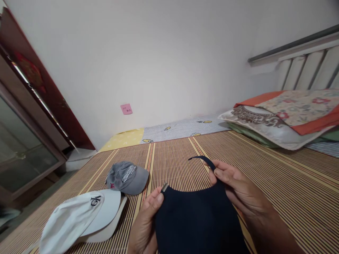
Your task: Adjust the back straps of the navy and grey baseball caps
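A dark navy cap is held low in front of me, its back opening facing up. My left hand pinches the left corner of that opening, just below a small metal buckle. The other corner, at the base of the strap, is gripped between the thumb and fingers of my right hand. The strap's free end curves to the left, apart from the buckle. Left of my hands, a grey cap with white lettering lies near a white cap with dark letters, stacked on another pale cap.
A striped bamboo mat covers the bed. Folded bedding and pillows are piled at the right, near a radiator. A pink note is stuck to the white wall. A dark red door stands at the left.
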The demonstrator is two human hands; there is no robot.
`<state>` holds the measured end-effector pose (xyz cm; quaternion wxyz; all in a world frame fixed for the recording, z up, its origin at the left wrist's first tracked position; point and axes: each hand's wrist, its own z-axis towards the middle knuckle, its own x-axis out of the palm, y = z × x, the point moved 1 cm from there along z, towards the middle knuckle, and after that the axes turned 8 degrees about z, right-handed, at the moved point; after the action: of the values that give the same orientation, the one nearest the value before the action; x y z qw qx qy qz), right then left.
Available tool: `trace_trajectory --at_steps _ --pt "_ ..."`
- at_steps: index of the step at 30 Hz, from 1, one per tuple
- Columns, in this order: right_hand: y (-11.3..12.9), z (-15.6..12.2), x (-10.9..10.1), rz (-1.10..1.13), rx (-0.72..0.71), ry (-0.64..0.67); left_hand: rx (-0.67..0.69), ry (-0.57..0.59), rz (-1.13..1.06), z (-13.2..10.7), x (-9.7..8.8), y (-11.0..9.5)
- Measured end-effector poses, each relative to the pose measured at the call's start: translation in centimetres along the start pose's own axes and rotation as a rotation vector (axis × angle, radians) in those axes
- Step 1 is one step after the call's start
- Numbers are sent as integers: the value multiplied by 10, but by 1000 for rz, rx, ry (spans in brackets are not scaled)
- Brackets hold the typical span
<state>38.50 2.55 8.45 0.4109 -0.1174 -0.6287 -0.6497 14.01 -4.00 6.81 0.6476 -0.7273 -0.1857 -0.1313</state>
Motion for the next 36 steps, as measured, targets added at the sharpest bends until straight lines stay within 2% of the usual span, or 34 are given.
trace_trajectory --at_steps 4,7,9,14,19,23,26,30,36 --pt "-2 3 1 -24 -22 -43 -27 -71 -30 6 -5 7" --pt "0 3 2 -20 -22 -36 -45 -43 -14 7 -8 8" --pt "1 1 2 -13 -17 -28 -43 -25 -3 6 -9 7" --pt "3 -3 2 -27 -9 -28 -18 -95 12 0 -9 -1" --pt "1 -5 2 -58 34 12 20 -3 40 -1 -4 -8" --pt "2 -7 4 -91 7 102 52 -9 88 0 -6 -8" --pt "2 -7 7 -78 9 103 83 6 104 1 -8 -8" --pt "3 -7 12 -75 -16 98 85 -26 85 -5 -3 -9" --pt "5 -8 11 -178 -21 169 -7 -87 36 -20 11 -10"
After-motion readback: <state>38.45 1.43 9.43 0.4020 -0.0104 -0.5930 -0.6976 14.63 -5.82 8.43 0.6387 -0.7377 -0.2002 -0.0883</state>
